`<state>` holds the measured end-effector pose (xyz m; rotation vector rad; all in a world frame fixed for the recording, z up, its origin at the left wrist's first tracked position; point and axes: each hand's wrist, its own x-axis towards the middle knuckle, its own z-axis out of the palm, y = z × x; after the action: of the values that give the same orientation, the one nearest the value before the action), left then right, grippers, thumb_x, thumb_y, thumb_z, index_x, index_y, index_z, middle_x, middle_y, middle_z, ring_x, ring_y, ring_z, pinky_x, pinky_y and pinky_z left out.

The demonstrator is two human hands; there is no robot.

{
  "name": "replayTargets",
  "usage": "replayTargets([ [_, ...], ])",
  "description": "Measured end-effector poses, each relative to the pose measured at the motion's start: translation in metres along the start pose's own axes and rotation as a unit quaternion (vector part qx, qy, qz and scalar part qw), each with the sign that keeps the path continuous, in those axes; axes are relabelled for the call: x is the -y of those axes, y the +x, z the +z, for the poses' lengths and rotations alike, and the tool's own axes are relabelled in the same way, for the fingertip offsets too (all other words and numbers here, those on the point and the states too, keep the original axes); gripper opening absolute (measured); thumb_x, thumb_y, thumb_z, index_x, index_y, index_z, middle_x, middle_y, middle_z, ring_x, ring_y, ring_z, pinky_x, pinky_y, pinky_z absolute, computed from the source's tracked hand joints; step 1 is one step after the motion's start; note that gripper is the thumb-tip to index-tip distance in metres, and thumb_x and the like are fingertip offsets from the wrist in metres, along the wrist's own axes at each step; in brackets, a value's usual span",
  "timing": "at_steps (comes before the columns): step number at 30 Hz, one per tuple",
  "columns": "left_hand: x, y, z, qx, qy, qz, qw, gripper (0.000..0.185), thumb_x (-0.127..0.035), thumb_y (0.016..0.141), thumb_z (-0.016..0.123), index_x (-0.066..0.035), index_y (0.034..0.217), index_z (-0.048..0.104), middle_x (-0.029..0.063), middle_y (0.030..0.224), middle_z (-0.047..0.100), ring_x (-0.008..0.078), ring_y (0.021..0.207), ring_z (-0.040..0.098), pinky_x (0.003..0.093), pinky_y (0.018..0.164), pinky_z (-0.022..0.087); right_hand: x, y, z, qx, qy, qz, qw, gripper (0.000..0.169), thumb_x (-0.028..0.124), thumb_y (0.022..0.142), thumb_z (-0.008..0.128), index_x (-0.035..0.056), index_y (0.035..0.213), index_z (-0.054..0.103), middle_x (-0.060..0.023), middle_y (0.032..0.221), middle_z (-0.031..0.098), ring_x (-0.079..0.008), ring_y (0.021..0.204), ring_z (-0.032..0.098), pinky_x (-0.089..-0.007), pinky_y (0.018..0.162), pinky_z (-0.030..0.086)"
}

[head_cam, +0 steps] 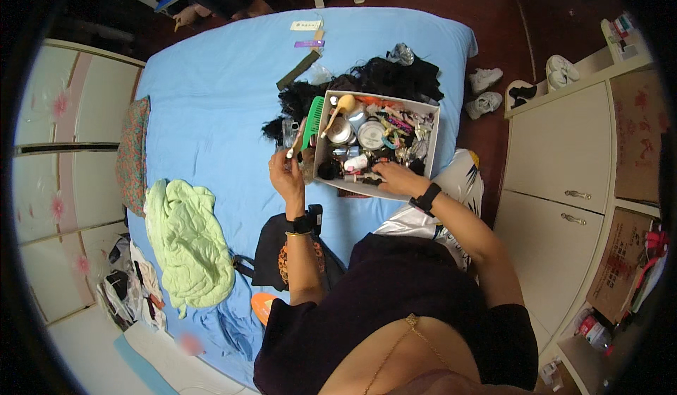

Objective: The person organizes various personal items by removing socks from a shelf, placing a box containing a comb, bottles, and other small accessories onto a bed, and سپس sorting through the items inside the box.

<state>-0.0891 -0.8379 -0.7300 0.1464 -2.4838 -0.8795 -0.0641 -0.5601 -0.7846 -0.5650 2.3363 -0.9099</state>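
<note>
My left hand (286, 175) is at the left side of a white box (435, 149), its fingertips on a thin item with a white end (290, 153). My right hand (396, 178) reaches into the box near its front edge, fingers among small items; whether it grips one I cannot tell. The box holds round cosmetic containers (371, 134), a small white bottle (355, 163), colourful hair ties (394, 125) and a yellow-headed brush (346, 104) at the back left. A green comb (314, 122) leans along the box's left outer side.
Black hair pieces (365, 75) lie behind the box on the blue-sheeted bed (222, 104). Tags, a purple strip (310, 43) and a dark green band (298, 70) lie farther back. A light green quilt (190, 247) and a black bag (270, 247) are at the left and front.
</note>
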Motion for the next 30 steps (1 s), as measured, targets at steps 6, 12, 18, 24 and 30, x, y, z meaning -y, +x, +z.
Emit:
replayTargets([
  [6, -0.003, 0.013, 0.013, 0.045, 0.143, 0.053, 0.987, 0.010, -0.008, 0.072, 0.063, -0.008, 0.081, 0.061, 0.0085, 0.082, 0.057, 0.0305, 0.080, 0.054, 0.0404, 0.067, 0.045, 0.015, -0.001, -0.009, 0.069, -0.091, 0.026, 0.993, 0.035, 0.023, 0.079, 0.065, 0.0006, 0.103, 0.055, -0.0229, 0.113, 0.053, -0.0384, 0.110, 0.049, -0.0465, 0.086, 0.044],
  [12, 0.011, 0.003, 0.043, 0.078, 0.138, 0.069, 0.985, 0.013, -0.006, 0.077, 0.058, -0.007, 0.089, 0.060, 0.0104, 0.087, 0.059, 0.0317, 0.084, 0.057, 0.0424, 0.070, 0.047, 0.005, 0.006, 0.000, 0.091, 0.019, 0.011, 0.996, 0.044, 0.023, 0.084, 0.061, 0.0031, 0.120, 0.046, -0.0209, 0.117, 0.054, -0.0338, 0.110, 0.053, -0.0402, 0.090, 0.043],
  [18, -0.006, -0.003, 0.025, 0.102, 0.109, 0.046, 0.988, 0.028, 0.000, 0.075, 0.059, -0.004, 0.103, 0.059, 0.0136, 0.103, 0.059, 0.0332, 0.096, 0.056, 0.0426, 0.078, 0.047, -0.004, 0.009, -0.004, 0.122, 0.027, -0.036, 0.991, 0.043, 0.030, 0.083, 0.061, -0.0017, 0.112, 0.052, -0.0217, 0.114, 0.056, -0.0337, 0.107, 0.054, -0.0401, 0.087, 0.043],
  [24, -0.049, -0.023, 0.006, 0.094, -0.008, 0.091, 0.991, 0.023, -0.004, 0.079, 0.064, -0.003, 0.102, 0.060, 0.0156, 0.097, 0.061, 0.0342, 0.091, 0.057, 0.0408, 0.078, 0.046, -0.012, -0.004, -0.015, 0.113, 0.002, 0.015, 0.993, 0.041, 0.024, 0.081, 0.061, -0.0071, 0.104, 0.050, -0.0238, 0.096, 0.061, -0.0377, 0.090, 0.060, -0.0428, 0.078, 0.047],
  [30, -0.063, -0.050, 0.035, 0.153, -0.118, 0.006, 0.981, 0.015, -0.013, 0.088, 0.059, 0.001, 0.094, 0.065, 0.0148, 0.086, 0.063, 0.0286, 0.076, 0.061, 0.0348, 0.066, 0.048, -0.047, -0.005, -0.023, -0.001, 0.200, 0.013, 0.980, 0.029, 0.015, 0.085, 0.059, 0.0009, 0.111, 0.057, -0.0094, 0.086, 0.063, -0.0169, 0.082, 0.058, -0.0299, 0.076, 0.046],
])
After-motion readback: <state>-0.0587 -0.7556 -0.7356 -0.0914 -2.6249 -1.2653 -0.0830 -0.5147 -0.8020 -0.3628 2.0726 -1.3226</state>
